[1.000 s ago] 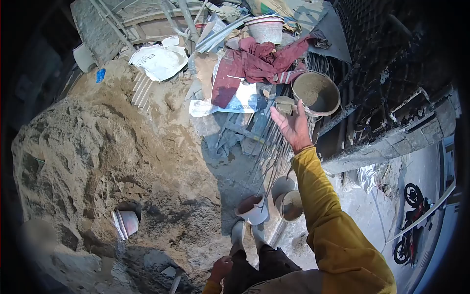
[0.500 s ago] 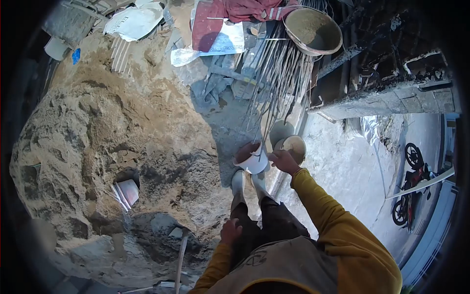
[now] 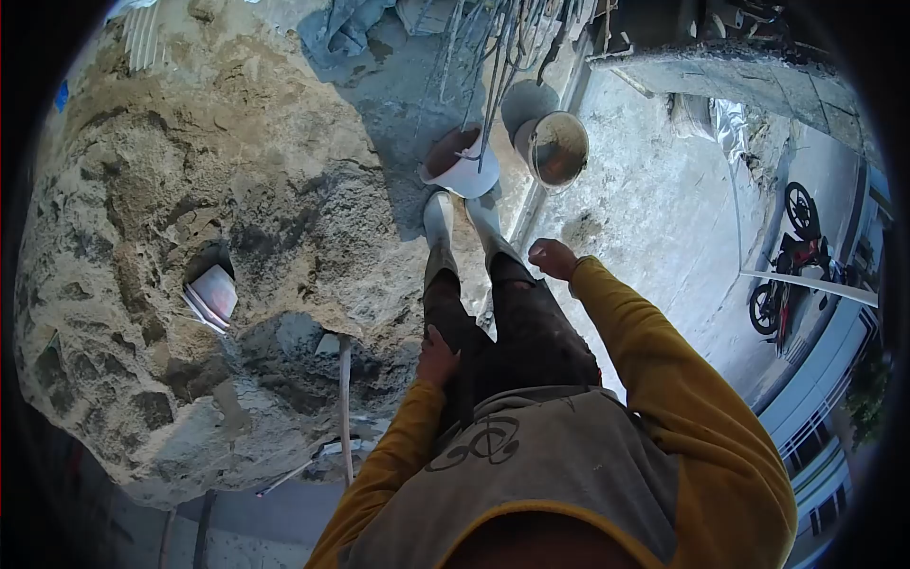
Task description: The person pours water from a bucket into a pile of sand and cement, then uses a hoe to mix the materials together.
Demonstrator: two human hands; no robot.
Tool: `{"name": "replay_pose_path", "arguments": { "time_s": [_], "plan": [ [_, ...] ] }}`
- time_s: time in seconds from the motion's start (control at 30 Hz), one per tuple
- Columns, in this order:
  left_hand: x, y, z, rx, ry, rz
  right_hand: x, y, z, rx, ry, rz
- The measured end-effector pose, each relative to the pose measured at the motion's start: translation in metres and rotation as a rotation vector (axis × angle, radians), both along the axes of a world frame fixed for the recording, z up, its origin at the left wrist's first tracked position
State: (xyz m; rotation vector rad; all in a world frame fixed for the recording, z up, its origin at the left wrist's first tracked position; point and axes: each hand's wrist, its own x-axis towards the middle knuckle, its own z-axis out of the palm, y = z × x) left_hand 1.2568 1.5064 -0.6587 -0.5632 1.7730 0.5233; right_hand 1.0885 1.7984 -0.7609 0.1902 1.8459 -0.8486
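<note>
My right hand point(image 3: 553, 258) is held out beside my knee over the pale paving, its fingers curled closed with nothing visible in them. Against my dark trouser leg rests my left hand point(image 3: 438, 357), its fingers loosely apart and holding nothing. Right in front of my boots point(image 3: 439, 226) stands a white bucket point(image 3: 474, 177) with a reddish inside, tilted towards the left. To its right a second bucket point(image 3: 557, 150) with a wire handle sits at the kerb, nearer to my right hand but apart from it. Its contents are too dim to make out.
A large sand heap point(image 3: 275, 180) fills the left side, with a pale container point(image 3: 214, 292) half sunk in it. A wooden handle point(image 3: 346, 408) stands up by my left arm. Thin rods point(image 3: 495, 66) hang ahead. A motorcycle point(image 3: 787, 266) is parked far right.
My right hand has drawn back from beside the buckets towards my body. The view has tilted down, so the basin and red cloth at the top are out of sight.
</note>
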Motion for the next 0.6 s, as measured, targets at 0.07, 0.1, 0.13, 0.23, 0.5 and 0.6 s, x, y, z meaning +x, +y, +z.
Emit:
{"name": "replay_pose_path", "arguments": {
  "time_s": [0.07,0.1,0.13,0.23,0.5,0.6],
  "plan": [
    [-0.011,0.004,0.001,-0.071,-0.034,-0.058,0.002,-0.031,-0.026,-0.124,0.010,0.025],
    [-0.010,0.005,0.001,-0.070,-0.053,-0.051,0.012,-0.042,-0.050,-0.252,0.329,0.262],
    [-0.009,0.005,-0.003,-0.075,-0.030,-0.021,0.012,-0.059,-0.061,-0.386,0.648,0.499],
    [-0.001,0.010,-0.018,-0.113,-0.029,0.022,0.010,-0.108,-0.094,-0.219,0.000,-0.055],
    [0.016,0.019,-0.027,-0.138,-0.027,0.176,-0.089,-0.184,-0.191,0.056,-0.368,-0.792],
    [0.018,0.018,-0.026,-0.136,-0.044,0.272,-0.105,-0.201,-0.219,0.088,-0.262,-1.077]
  ]
}}
